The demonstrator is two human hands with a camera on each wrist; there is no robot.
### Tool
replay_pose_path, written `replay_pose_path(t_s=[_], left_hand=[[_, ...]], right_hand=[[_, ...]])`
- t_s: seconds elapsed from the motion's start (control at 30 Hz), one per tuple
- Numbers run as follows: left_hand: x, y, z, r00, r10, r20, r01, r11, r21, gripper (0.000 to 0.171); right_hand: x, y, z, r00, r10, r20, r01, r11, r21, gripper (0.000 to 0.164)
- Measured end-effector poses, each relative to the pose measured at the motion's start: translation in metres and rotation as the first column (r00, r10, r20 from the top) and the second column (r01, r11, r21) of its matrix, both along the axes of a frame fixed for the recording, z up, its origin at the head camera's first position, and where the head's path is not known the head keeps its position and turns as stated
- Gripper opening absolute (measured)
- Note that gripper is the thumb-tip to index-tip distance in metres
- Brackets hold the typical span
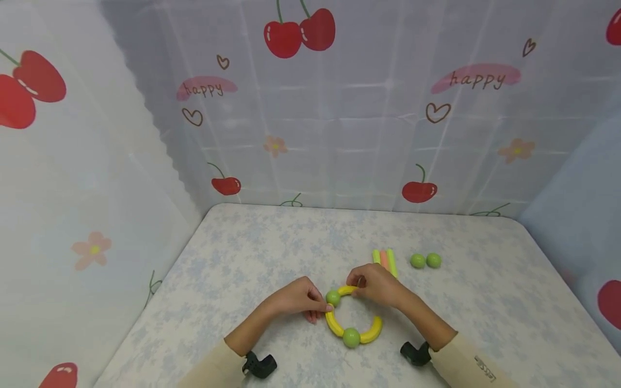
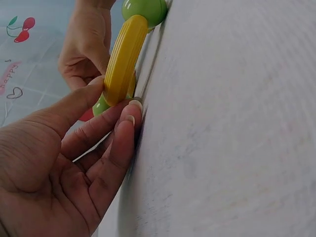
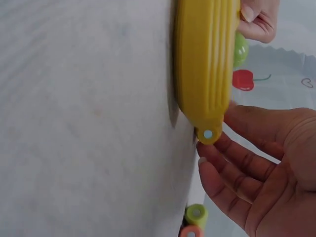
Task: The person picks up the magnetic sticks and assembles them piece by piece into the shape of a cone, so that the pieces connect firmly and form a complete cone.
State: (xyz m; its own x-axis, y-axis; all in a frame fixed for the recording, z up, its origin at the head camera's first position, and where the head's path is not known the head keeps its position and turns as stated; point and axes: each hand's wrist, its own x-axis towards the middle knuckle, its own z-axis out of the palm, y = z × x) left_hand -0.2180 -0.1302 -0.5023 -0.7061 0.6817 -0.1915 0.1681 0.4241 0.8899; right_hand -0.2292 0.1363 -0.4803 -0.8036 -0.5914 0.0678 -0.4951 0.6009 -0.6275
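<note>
On the table lies an unclosed ring of yellow curved ribbed pieces and green balls. My left hand (image 1: 303, 299) pinches the end of the left curved piece (image 1: 333, 324), beside the rear green ball (image 1: 332, 297). Across the ring, my right hand (image 1: 380, 286) holds the free end of the rear curved piece (image 1: 346, 290) between thumb and fingers. The front green ball (image 1: 351, 338) joins the left piece to the right curved piece (image 1: 371, 332). That right piece's loose end shows a silvery dot (image 3: 208, 134) in the right wrist view, where it partly hides the right fingertips.
Behind my right hand lie lime and orange rods (image 1: 384, 260) side by side. Two more green balls (image 1: 418, 261) sit to their right. Cherry-printed curtains (image 1: 339, 108) stand behind and beside the patterned table (image 1: 271, 237). A black wrist device (image 1: 260, 366) is on each forearm.
</note>
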Motion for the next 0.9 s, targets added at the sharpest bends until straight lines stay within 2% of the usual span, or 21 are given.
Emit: replay_pose_path(t_s=[0.13,0.23,0.33,0.43,0.57,0.63,0.7,0.77,0.9], left_hand=[[-0.001,-0.005,0.008,0.999,-0.039,-0.015,0.038,0.998,-0.052,0.038],[-0.004,-0.011,0.013,0.997,-0.054,-0.060,0.049,0.996,-0.076,0.039],[-0.009,-0.012,0.020,0.987,-0.027,-0.161,0.014,0.997,-0.082,0.033],[-0.015,-0.005,0.024,0.959,0.009,-0.282,-0.039,0.994,-0.099,0.023],[-0.022,0.014,0.022,0.909,-0.003,-0.417,-0.079,0.981,-0.180,0.021],[-0.025,0.025,0.021,0.892,-0.026,-0.451,-0.082,0.972,-0.219,0.023],[-0.028,0.036,0.020,0.884,-0.052,-0.464,-0.074,0.966,-0.250,0.025],[-0.031,0.045,0.018,0.884,-0.072,-0.462,-0.060,0.962,-0.266,0.024],[-0.034,0.061,0.012,0.879,-0.109,-0.464,-0.028,0.960,-0.279,0.021]], right_hand=[[0.005,0.010,0.004,0.999,-0.018,-0.031,0.017,1.000,-0.019,0.013],[0.012,0.021,0.008,0.997,-0.057,-0.055,0.056,0.998,-0.014,0.012],[0.019,0.033,0.010,0.994,-0.087,-0.073,0.087,0.996,0.000,0.009],[0.026,0.044,0.011,0.991,-0.105,-0.078,0.106,0.994,0.011,0.006],[0.038,0.054,0.012,0.989,-0.147,-0.021,0.148,0.988,0.045,0.007],[0.045,0.055,0.013,0.984,-0.176,0.034,0.173,0.982,0.069,0.011],[0.051,0.055,0.012,0.977,-0.195,0.089,0.187,0.978,0.089,0.017],[0.057,0.053,0.011,0.971,-0.199,0.136,0.186,0.977,0.102,0.023],[0.065,0.051,0.004,0.966,-0.197,0.169,0.179,0.977,0.114,0.035]])
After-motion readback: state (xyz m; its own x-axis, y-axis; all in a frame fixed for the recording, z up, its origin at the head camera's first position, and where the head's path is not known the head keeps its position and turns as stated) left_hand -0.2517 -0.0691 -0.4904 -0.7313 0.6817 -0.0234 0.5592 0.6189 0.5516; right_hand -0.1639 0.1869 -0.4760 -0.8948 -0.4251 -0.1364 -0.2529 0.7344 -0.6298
